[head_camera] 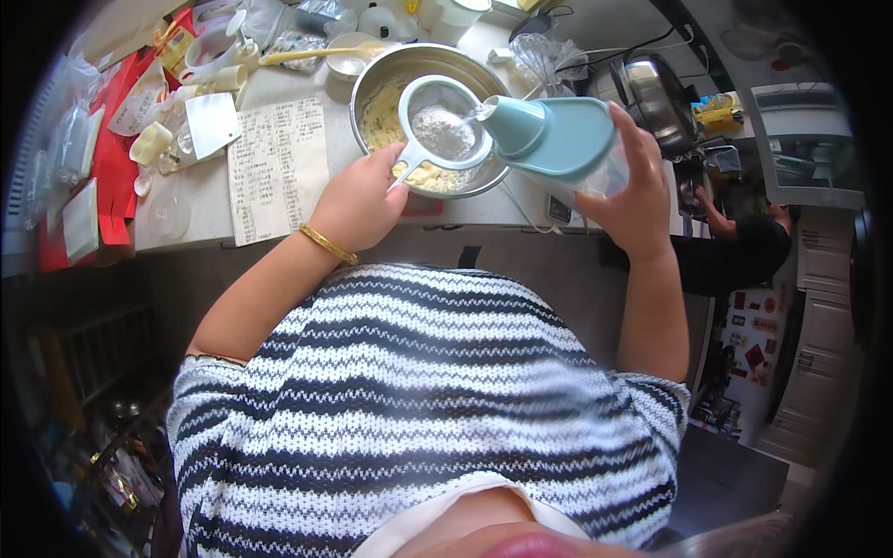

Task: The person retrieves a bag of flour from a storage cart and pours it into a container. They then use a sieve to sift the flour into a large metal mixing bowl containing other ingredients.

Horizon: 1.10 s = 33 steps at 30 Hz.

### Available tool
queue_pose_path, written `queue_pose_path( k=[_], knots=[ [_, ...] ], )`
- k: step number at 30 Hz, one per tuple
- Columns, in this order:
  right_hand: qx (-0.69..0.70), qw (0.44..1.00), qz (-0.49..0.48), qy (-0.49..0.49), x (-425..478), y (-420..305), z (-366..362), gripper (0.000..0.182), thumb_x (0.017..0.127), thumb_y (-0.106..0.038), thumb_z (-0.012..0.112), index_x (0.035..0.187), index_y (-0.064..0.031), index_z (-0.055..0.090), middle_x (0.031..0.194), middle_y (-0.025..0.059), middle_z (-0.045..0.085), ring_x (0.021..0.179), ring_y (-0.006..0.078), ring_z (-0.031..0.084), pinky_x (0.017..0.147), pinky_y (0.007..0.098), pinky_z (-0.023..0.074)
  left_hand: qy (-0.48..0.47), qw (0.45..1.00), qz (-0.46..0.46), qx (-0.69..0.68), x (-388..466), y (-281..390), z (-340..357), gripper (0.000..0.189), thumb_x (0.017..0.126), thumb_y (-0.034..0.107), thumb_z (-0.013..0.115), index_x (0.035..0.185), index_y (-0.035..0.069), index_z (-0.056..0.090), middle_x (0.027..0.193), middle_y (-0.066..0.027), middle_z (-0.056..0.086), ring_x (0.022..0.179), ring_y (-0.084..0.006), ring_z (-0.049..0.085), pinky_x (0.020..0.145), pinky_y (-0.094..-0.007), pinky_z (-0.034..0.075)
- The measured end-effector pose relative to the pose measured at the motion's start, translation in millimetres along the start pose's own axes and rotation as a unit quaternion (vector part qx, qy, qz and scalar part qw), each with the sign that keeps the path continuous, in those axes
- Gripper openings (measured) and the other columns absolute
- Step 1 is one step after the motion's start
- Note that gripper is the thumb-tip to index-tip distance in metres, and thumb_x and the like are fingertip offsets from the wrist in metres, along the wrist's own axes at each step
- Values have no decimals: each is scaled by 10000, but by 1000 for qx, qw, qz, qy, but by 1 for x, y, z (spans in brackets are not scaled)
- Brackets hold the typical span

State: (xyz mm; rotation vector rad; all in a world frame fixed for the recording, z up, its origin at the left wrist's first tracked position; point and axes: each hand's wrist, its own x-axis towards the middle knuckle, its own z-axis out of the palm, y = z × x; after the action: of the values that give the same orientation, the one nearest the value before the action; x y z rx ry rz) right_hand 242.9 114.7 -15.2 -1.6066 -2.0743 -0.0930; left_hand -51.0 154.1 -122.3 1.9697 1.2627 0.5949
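Observation:
My left hand [366, 199] grips the handle of a white mesh sieve [411, 150], which is held over a stainless steel mixing bowl [359, 111]. White powder [441, 132] lies in the mesh. Below it, a pale yellow crumbly mixture [432, 178] shows in the bowl. My right hand [631, 188] holds a clear container with a blue-green spouted lid [568, 129], tilted to the left. The spout is at the sieve's right edge, with white powder at its mouth.
A handwritten paper sheet [275, 167] lies left of the bowl. Behind are a small white bowl [345, 64] and a yellow-handled spatula [307, 54]. A steel pot [652, 101] stands at right; another person [746, 244] is farther right.

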Motion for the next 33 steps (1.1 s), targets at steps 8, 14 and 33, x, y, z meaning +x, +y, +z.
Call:
queue_pose_path(
  k=[8,14,33],
  knots=[
    [337,915,118,190,-52,23,17,1040,595,21,770,1436,-61,164,1299,92,414,1183,206,423,1024,362,334,8,966,-37,-255,-4,5,13,414,878,119,565,1264,-2,477,802,2,574,656,-38,478,583,-198,408],
    [428,840,145,300,-69,19,71,952,642,46,700,1430,-85,182,1308,70,360,1188,222,406,1014,399,352,6,936,-55,-348,2,-3,33,455,887,97,568,1314,5,443,885,17,583,688,-9,471,594,-155,393],
    [389,861,141,297,-72,30,102,915,684,7,696,1425,-64,164,1266,100,396,1108,219,460,956,387,413,-34,926,-58,-372,22,-39,32,499,872,74,590,1328,-39,419,1203,-85,562,1025,-97,535,887,-220,429]
  ],
)
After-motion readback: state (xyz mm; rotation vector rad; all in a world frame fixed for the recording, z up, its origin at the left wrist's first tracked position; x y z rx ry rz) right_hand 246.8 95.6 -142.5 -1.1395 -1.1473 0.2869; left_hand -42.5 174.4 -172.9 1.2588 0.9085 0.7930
